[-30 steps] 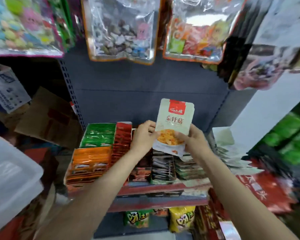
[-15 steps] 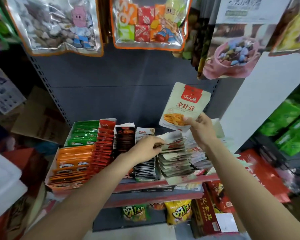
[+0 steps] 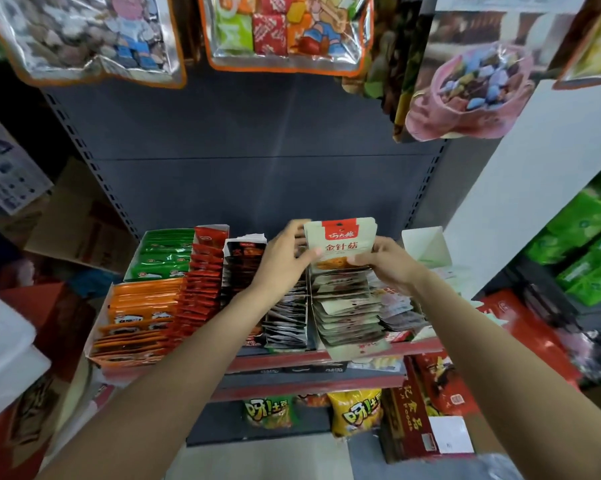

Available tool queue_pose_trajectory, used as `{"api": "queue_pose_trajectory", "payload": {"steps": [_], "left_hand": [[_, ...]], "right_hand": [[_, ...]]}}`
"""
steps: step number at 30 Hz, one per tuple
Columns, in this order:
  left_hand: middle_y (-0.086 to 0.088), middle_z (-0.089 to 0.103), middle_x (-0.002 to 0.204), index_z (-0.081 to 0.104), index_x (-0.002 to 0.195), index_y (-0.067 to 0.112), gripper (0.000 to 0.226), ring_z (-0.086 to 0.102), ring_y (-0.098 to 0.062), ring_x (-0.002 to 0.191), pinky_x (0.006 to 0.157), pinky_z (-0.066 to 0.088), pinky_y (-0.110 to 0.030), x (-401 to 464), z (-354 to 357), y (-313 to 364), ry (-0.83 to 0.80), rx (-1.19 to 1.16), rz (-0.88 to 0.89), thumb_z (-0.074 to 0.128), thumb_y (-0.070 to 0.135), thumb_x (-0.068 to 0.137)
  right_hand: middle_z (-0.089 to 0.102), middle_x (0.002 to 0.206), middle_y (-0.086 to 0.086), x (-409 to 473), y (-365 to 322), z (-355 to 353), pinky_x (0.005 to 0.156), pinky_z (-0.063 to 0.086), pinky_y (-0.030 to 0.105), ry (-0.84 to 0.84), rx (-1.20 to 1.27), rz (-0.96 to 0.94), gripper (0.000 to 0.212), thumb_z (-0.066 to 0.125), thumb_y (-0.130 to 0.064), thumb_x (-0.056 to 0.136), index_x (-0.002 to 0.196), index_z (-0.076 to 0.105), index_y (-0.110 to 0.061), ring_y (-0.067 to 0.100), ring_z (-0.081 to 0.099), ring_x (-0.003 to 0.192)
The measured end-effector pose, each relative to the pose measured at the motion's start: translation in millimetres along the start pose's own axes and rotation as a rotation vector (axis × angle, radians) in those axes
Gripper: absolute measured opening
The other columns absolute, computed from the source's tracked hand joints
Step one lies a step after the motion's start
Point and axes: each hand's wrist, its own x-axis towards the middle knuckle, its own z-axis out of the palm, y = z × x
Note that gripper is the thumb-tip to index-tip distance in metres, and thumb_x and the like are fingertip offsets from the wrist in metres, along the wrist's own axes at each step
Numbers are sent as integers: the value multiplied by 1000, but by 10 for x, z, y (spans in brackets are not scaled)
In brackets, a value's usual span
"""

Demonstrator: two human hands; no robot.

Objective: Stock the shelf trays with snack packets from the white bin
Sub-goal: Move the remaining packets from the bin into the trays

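Packet [image 3: 340, 244]: beige pouch with a red top band, held upright at the rear of the beige tray [image 3: 348, 315], above the row of like packets standing in that tray. Both hands grip it. Left hand [image 3: 281, 259] holds the packet's left edge, thumb on the front face, fingers curled behind. Right hand [image 3: 387, 262] holds the packet's lower right corner, thumb on the front, fingers curled behind it.

Positions relative to the beige tray:
- Immediately left: a tray of dark grey packets [image 3: 287, 320], partly covered by the left forearm.
- Further left: black packets [image 3: 242, 261], then a red row [image 3: 200, 289].
- Far left: orange packets [image 3: 138, 317] at the front, green packets [image 3: 164, 252] behind them.
- Immediately right: a loose pile of pale packets [image 3: 396, 306]; behind it stands an open white carton flap [image 3: 427, 249].
- Below: the red shelf edge [image 3: 281, 362], with yellow and green snack bags [image 3: 356, 415] on the level underneath.
- Above: large hanging candy bags [image 3: 285, 29] against the grey back panel.
- Far left at frame edge: the white bin [image 3: 4, 355], only partly in view.
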Motion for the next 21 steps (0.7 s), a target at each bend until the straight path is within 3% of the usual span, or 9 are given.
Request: {"api": "queue_pose_trajectory", "payload": {"steps": [4,7,11,13,15,19,21], "left_hand": [[-6,71,98,67,111,10,21,65,-19,87,83,52,-36,44,48,-21,2,197,43,58,15,92],[-8,71,94,68,105,13,17,63,-26,90,80,52,-41,63,140,-72,-43,281,1,58,15,91],[0,68,97,64,106,20,18,63,-18,89,80,53,-38,59,142,8,25,263,95,61,16,89],[3,67,93,68,101,21,14,62,-16,84,77,52,-37,49,96,62,48,317,176,60,18,90],[2,68,93,70,98,21,13,63,-19,85,78,52,-37,50,99,79,-5,404,181,59,19,92],[4,57,75,61,74,28,24,51,-21,70,67,45,-29,143,222,48,-57,533,85,57,9,88],[-4,62,74,63,75,19,20,56,-28,70,67,48,-33,195,233,92,-87,564,59,55,6,86]], "right_hand": [[70,101,0,-44,-53,9,83,52,24,13,-166,-40,26,63,3,84,106,64,-11,8,66,90],[70,89,-6,-102,-126,10,73,51,19,171,-288,-249,19,69,-2,81,92,68,-18,6,66,81],[66,76,-8,-76,-172,7,68,45,27,321,-641,-387,8,67,-14,86,83,71,-20,15,59,69],[67,76,-2,-37,-164,2,67,41,25,341,-829,-367,8,66,-16,87,90,73,-14,12,57,65],[72,86,6,1,-122,-2,74,48,29,329,-975,-319,12,64,-15,88,95,74,-11,21,63,77],[72,85,11,81,-53,20,77,54,40,337,-1051,-169,11,63,-11,88,86,74,-7,30,65,80],[72,86,12,121,-90,44,77,54,39,334,-1076,-100,11,63,-7,87,86,74,-9,31,65,80]]}}
